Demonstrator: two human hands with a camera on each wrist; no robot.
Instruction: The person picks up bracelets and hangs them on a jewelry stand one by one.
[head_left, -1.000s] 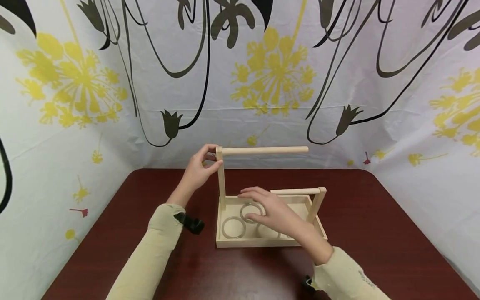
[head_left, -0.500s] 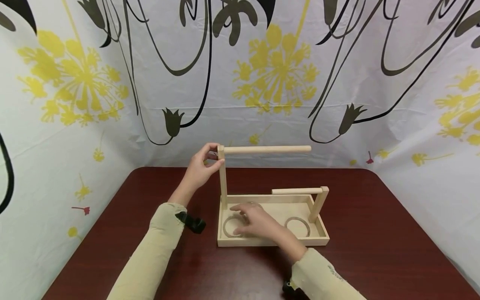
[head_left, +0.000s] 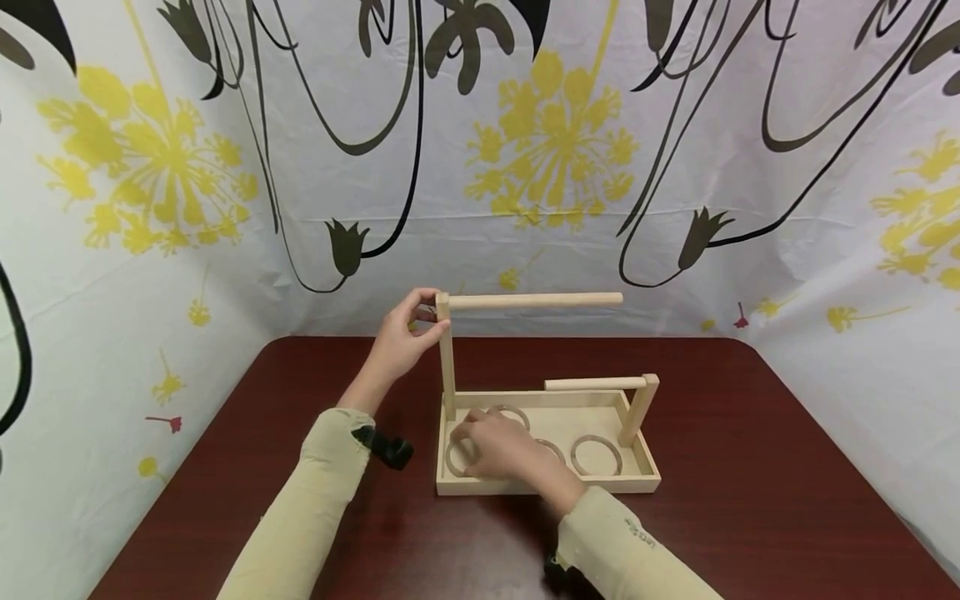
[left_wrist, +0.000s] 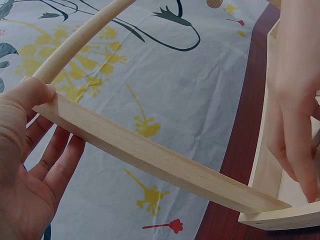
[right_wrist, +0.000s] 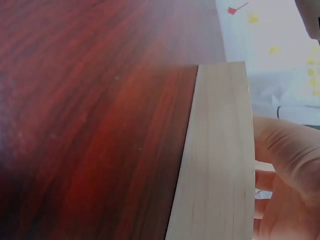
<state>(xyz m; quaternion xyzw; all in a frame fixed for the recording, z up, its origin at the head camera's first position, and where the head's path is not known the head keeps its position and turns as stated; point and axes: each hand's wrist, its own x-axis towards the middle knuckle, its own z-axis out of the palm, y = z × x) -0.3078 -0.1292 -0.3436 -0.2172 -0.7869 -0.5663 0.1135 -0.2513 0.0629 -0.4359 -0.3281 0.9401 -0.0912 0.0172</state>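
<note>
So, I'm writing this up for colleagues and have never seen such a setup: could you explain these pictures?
There is no robot: these are a person's two bare hands. The head picture looks forward and down from the person's head; the others come from a camera on each wrist.

On the dark red table stands a wooden tray with a taller post at its left end and a shorter post at its right, each bearing a rod. Several rings lie inside.

The left hand holds the top of the taller post, as its wrist picture shows close up. The right hand is down in the tray by the leftmost ring; whether it grips that is hidden. Its wrist picture shows mostly table and the tray's outer side.
</note>
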